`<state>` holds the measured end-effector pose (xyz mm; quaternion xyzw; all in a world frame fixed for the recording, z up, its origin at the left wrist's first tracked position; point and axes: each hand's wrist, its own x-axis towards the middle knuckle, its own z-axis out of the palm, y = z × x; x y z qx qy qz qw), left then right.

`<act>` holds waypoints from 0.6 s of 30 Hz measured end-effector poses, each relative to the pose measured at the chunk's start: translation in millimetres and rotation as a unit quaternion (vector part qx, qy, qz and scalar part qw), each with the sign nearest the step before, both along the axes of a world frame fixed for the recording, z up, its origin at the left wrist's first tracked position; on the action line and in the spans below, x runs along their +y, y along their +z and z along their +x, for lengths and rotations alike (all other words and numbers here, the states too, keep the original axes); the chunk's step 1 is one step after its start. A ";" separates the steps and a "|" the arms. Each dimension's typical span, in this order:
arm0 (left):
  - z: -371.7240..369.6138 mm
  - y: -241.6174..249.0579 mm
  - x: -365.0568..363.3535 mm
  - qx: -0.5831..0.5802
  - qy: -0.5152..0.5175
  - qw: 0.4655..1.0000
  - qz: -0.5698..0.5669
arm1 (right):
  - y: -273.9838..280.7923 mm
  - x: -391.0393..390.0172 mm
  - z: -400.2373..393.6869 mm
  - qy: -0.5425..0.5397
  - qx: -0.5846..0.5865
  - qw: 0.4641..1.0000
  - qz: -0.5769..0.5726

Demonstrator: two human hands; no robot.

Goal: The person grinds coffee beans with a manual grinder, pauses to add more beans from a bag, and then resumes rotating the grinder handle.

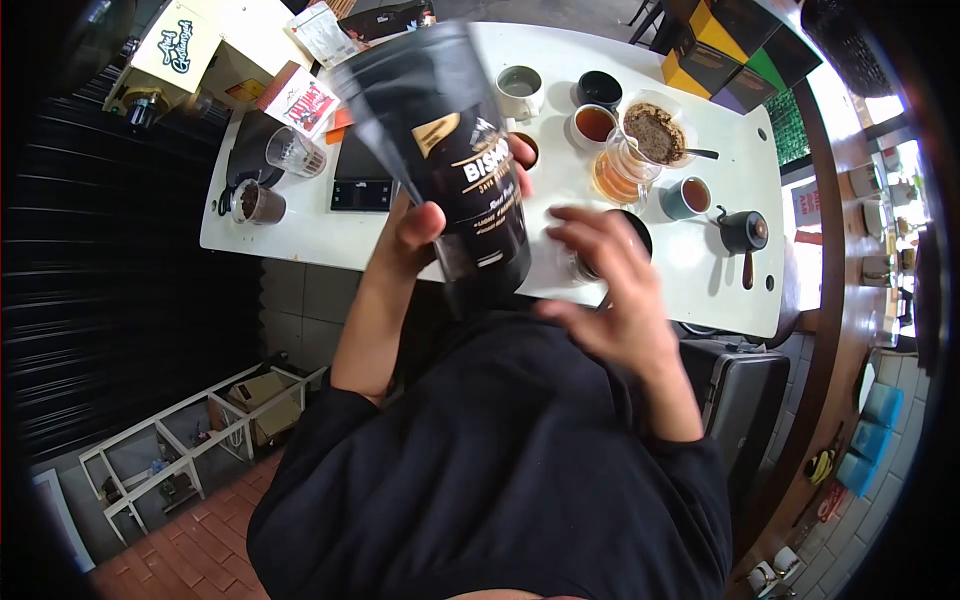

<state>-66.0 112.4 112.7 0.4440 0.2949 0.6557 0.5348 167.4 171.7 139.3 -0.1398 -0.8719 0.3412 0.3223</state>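
Observation:
A black coffee bag (pixel 470 175) with a "BISMO" label is gripped in my left hand (pixel 418 228), its thumb on the near face and fingertips showing past the right edge. The bag tilts above the table's front edge. Its top is blurred. To the right, my right hand (pixel 625 285) hovers with fingers apart and holds nothing; it is blurred by motion. Behind that hand a dark round vessel (pixel 640 230) is partly hidden. Just beyond stands a glass server (pixel 620 180) of amber liquid, with wet coffee grounds (pixel 652 133) and a spoon (pixel 703 153) above it.
On the white table (pixel 560 45) are a grey mug (pixel 520 90), a cup of reddish drink (pixel 594 124), a teal cup (pixel 688 198) and a small dark pot (pixel 743 230). Leftward lie a black scale (pixel 360 195), a clear cup (pixel 296 150) and a jar of grounds (pixel 258 203).

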 end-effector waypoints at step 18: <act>20.4 -25.5 -2.7 -0.069 -0.344 0.932 -0.087 | 98.2 137.7 -56.4 0.432 -0.495 0.752 -0.056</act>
